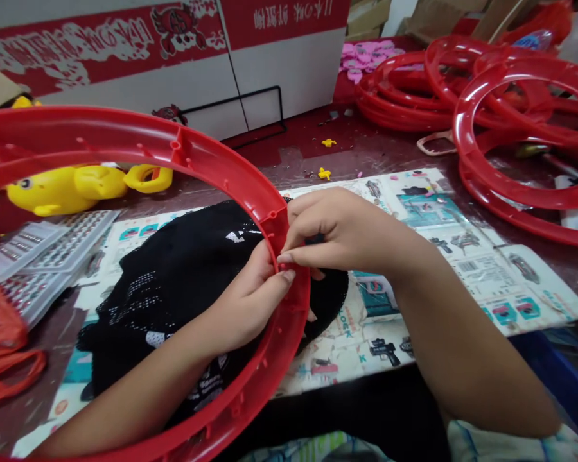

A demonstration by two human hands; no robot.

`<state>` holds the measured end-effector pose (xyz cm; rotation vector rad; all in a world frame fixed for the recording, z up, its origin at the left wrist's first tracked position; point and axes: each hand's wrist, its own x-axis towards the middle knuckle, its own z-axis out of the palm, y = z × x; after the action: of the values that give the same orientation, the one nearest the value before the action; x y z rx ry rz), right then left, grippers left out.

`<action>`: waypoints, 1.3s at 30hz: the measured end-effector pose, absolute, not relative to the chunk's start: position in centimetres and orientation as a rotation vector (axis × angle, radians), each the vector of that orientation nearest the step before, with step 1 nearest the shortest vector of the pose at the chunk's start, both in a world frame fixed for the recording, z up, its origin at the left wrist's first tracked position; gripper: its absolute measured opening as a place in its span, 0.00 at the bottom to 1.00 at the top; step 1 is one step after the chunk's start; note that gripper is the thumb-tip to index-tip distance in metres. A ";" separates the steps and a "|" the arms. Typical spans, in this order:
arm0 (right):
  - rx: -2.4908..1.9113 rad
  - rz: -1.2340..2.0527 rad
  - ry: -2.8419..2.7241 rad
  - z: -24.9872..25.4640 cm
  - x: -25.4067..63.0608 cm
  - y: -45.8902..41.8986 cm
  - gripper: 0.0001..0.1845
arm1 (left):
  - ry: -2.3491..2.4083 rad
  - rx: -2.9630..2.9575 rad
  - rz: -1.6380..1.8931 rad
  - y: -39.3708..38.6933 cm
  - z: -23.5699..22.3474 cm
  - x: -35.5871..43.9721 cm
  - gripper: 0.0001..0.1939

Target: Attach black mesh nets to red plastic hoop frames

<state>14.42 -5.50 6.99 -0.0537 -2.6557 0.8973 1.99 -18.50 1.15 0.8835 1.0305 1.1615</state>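
My left hand [250, 295] is closed round the right side of a large red plastic ring [221, 170], thumb on its inner channel. The channel, with small pegs and ribs, faces me, and the ring is tilted up over the table. Just beside that thumb, my right hand [332, 228] has its thumb and forefinger pinched together at the channel. Whatever lies between those fingertips is too small or hidden to make out. Black mesh fabric [173, 256] with white print lies bunched beneath the ring and behind my hands.
More red rings [467, 160] are piled at the right, near pink pieces [366, 56]. A white-and-red carton [289, 70] stands at the back. Yellow toy parts [70, 189], clear trays of small pieces [52, 250] and a red plastic bag [2, 333] are on the left. Printed cardboard [462, 269] covers the tabletop.
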 end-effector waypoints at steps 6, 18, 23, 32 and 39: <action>-0.125 0.780 -2.752 7.7 14.6 -6.5 0.12 | 1.095 0.992 1.049 -18.6 1.3 1.6 0.11; -0.055 0.761 -2.661 7.4 14.3 -6.2 0.11 | 0.918 0.838 1.138 -18.6 1.1 1.2 0.19; -0.062 0.772 -2.608 6.7 14.1 -5.9 0.09 | 1.060 0.856 1.227 -18.6 1.0 1.6 0.14; -0.196 0.757 -2.716 7.2 14.2 -6.3 0.11 | 1.252 0.860 1.156 -18.2 2.0 2.2 0.18; -0.485 0.737 -2.836 7.9 14.1 -6.7 0.12 | 1.239 0.895 1.138 -17.9 1.9 2.3 0.18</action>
<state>14.11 -6.67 7.91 -0.4854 -2.8358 0.7371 2.28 -17.94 1.87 0.8951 1.2387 1.1378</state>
